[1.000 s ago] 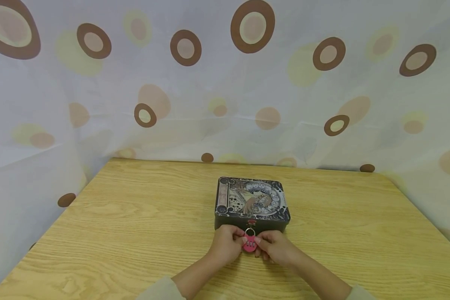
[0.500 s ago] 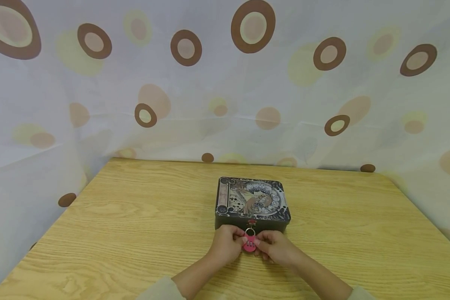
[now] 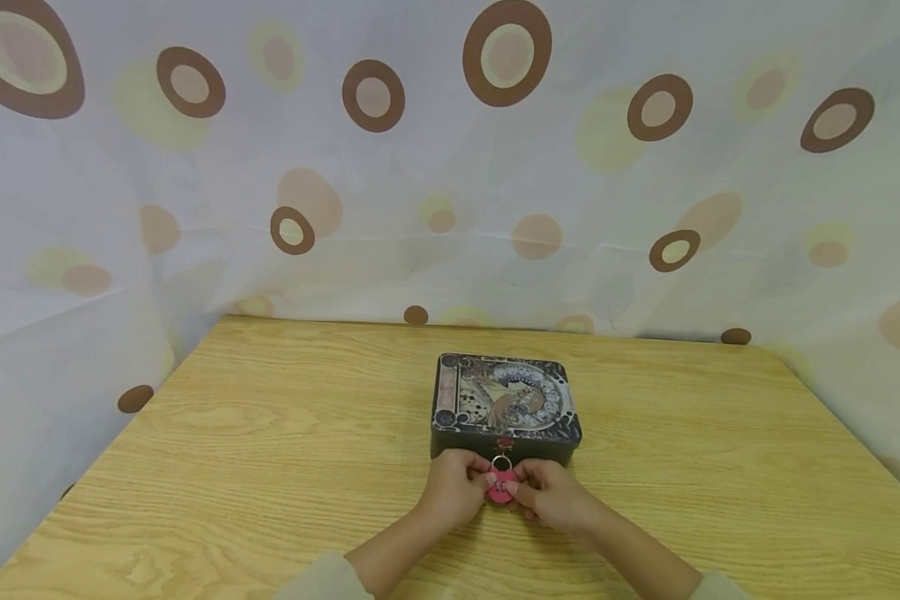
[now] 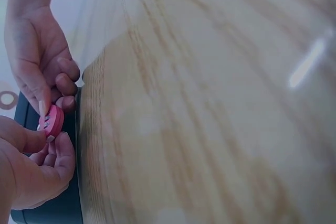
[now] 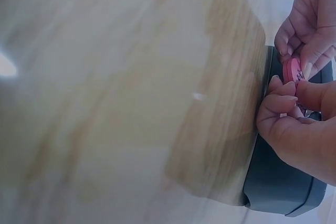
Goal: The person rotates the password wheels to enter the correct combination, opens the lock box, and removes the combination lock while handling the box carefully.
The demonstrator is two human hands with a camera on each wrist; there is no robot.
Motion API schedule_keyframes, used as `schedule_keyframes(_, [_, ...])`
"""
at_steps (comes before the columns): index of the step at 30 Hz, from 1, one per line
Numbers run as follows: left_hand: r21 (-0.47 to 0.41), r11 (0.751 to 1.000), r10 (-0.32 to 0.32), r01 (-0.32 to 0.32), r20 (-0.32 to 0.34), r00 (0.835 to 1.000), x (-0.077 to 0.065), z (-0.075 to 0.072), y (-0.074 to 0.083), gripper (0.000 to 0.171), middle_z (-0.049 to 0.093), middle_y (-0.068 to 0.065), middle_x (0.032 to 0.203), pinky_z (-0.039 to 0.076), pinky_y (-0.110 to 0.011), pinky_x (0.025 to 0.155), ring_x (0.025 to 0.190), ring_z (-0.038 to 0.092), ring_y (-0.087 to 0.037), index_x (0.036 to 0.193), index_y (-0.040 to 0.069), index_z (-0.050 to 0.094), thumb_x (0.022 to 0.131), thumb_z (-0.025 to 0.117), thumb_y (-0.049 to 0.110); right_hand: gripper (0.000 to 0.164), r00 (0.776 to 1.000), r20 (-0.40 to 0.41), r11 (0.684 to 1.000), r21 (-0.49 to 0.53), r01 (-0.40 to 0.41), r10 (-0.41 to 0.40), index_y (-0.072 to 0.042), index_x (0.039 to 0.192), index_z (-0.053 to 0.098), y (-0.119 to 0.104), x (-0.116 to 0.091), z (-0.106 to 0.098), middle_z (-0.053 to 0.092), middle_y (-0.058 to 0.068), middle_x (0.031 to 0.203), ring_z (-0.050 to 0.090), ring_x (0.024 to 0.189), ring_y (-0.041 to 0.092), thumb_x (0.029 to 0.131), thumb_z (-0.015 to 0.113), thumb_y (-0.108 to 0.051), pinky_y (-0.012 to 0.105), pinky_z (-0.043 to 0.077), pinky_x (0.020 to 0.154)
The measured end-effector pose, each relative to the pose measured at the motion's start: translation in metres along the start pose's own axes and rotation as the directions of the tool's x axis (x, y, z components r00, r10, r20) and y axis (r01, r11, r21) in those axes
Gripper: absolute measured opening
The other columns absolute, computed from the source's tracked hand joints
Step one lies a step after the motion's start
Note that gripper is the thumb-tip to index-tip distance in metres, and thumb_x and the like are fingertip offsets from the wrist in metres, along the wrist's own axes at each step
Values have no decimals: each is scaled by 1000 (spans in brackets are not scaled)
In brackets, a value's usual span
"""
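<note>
A pink combination padlock (image 3: 499,495) with a silver shackle hangs at the red clasp (image 3: 505,443) on the front of a dark, picture-lidded tin box (image 3: 506,396). My left hand (image 3: 452,492) pinches the padlock's left side between thumb and fingers. From the right, my right hand (image 3: 558,497) pinches it too, its thumb lying over part of the number dials. Both wrist views show the padlock (image 4: 53,123) between the two sets of fingers, against the box's dark front wall (image 5: 278,177). The dial digits are too small to read. Whether the shackle is locked, I cannot tell.
The box stands on a wood-grain table (image 3: 285,433), its lid down. Behind and to the left of the table hangs a pale curtain (image 3: 435,167) printed with brown, yellow and peach circles.
My right thumb has shifted left across the padlock's face and covers more of the dials. The padlock has moved very slightly; the left hand and the box stay almost still.
</note>
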State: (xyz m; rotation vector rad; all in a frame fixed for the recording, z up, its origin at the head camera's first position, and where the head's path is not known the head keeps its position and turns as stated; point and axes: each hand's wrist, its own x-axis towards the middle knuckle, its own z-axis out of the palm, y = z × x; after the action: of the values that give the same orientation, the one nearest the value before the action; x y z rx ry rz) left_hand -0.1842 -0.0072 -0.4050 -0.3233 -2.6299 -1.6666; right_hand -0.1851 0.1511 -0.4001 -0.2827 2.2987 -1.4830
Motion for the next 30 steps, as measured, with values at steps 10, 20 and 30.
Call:
schedule_keyframes(10, [-5, 1000, 10, -10, -10, 1000, 0, 1, 0, 8, 64, -14, 71, 42, -19, 50, 59, 50, -9, 80, -10, 65, 80, 64, -3, 17, 1000, -15, 999, -46, -10, 9, 7, 89, 55, -1, -1, 1, 57, 2, 70, 44, 59, 12, 94, 48, -8, 20, 37, 50])
schedule_keyframes(20, [-13, 1000, 20, -20, -6, 1000, 0, 2, -1, 7, 63, -14, 70, 41, -18, 49, 58, 49, -8, 79, -10, 65, 80, 64, -3, 21, 1000, -15, 999, -52, -14, 13, 6, 88, 57, 0, 0, 1, 54, 0, 66, 42, 55, 10, 95, 45, -9, 19, 34, 47])
schedule_keyframes(30, [-26, 1000, 16, -16, -3, 1000, 0, 1, -1, 8, 64, -14, 71, 42, -18, 50, 59, 50, -7, 80, -10, 65, 81, 64, -2, 24, 1000, -2, 999, 29, -16, 16, 11, 91, 57, 0, -1, -1, 56, -1, 68, 41, 55, 8, 96, 42, -7, 17, 33, 46])
